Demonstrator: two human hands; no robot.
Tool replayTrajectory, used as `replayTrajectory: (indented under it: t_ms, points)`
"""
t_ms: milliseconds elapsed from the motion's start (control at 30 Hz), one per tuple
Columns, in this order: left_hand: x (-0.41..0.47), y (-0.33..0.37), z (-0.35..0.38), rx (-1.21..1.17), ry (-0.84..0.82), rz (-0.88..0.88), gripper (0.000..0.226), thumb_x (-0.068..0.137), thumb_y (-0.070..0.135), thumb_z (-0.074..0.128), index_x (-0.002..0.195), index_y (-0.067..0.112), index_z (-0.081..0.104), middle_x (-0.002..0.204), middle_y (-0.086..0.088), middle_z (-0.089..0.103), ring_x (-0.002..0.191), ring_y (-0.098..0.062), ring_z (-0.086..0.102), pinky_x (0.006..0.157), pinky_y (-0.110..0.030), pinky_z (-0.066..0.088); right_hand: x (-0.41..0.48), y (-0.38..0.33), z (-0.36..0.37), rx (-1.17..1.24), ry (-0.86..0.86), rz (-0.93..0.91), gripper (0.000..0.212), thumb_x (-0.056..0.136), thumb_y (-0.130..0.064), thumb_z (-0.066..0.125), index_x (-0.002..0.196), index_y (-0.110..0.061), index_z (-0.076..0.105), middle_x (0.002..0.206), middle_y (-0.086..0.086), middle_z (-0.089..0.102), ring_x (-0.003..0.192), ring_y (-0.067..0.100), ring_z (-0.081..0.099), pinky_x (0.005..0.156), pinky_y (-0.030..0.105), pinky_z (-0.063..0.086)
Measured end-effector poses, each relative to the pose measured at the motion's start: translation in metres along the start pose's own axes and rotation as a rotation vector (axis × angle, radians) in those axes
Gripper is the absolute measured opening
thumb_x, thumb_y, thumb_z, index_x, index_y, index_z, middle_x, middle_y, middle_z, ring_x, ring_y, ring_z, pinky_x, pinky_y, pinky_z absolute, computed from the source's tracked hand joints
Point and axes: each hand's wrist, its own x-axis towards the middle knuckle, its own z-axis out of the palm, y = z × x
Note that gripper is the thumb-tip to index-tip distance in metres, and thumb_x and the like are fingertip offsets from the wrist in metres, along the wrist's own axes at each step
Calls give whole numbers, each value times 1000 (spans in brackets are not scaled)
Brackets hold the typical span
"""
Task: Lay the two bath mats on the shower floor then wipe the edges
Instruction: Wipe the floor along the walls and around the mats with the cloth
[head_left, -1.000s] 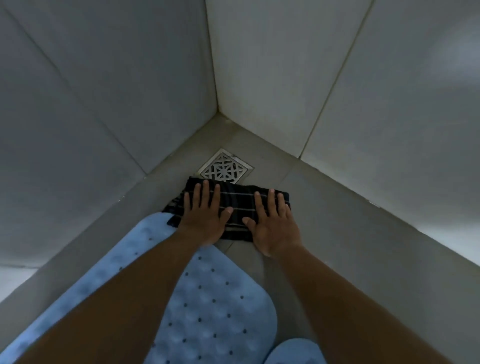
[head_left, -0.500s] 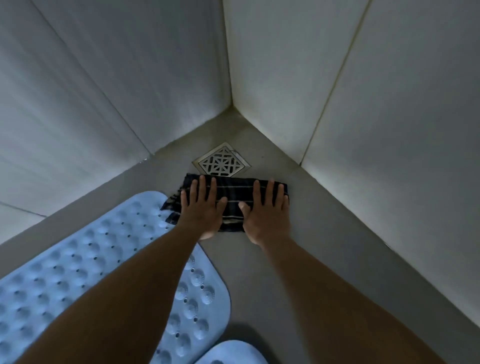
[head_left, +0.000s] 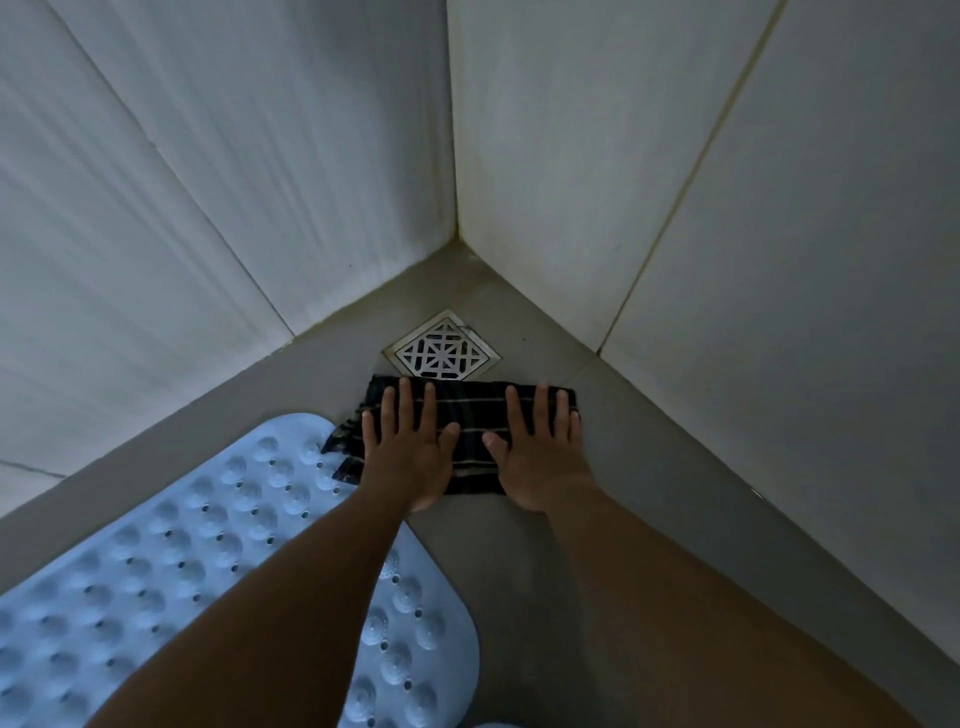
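A dark striped cloth lies flat on the grey shower floor, just in front of the drain. My left hand presses on its left half with straight, spread fingers. My right hand presses on its right half the same way. A light blue bath mat with suction bumps and small holes lies on the floor at the lower left, partly under my left forearm. A sliver of a second pale mat shows at the bottom edge.
A square metal drain grate sits in the floor corner right behind the cloth. White tiled walls meet at that corner and close in the floor on the left and right. Bare grey floor runs along the right wall.
The view has shifted and the blue mat now shows more to the left. Both hands and the cloth sit slightly closer to the drain grate, still pressed flat.
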Motion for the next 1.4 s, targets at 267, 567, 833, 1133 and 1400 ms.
replayTrajectory:
  t_ms: [267,567,833,1133,1400]
  points:
    - [2,0,1,9,19,-11,67,102,55,11,155,27,-19,163,-5,-26,149,-24,-24,120,-49,-12,4,3,-8,-16,-77,-13,72,101,-62,12,150,-30,-31,154,8,-43,142,33,-38,118,49,-19]
    - [-9,44,12,-71,50,-258,67,101,60,8,154,31,-20,162,-6,-27,149,-25,-25,120,-49,-15,34,39,-33,-128,-78,-254,70,101,-64,12,153,-34,-24,158,5,-37,144,30,-35,120,47,-16]
    - [-33,98,30,-131,73,-434,66,101,58,6,154,28,-21,162,-8,-27,149,-27,-25,120,-50,-15,48,72,-43,-258,-46,-451,66,102,-60,10,153,-35,-24,161,7,-32,147,31,-29,121,47,-13]
    - [-30,104,34,-133,96,-515,64,101,58,6,154,33,-20,163,-4,-25,149,-24,-24,120,-50,-15,61,77,-38,-336,-5,-522,66,101,-61,8,154,-36,-21,162,10,-27,148,34,-26,120,48,-13]
    - [-27,112,30,-156,124,-549,64,101,57,6,155,32,-18,163,-4,-24,150,-25,-24,120,-49,-15,71,74,-47,-327,2,-546,63,101,-62,8,154,-40,-20,162,7,-29,148,31,-28,121,47,-13]
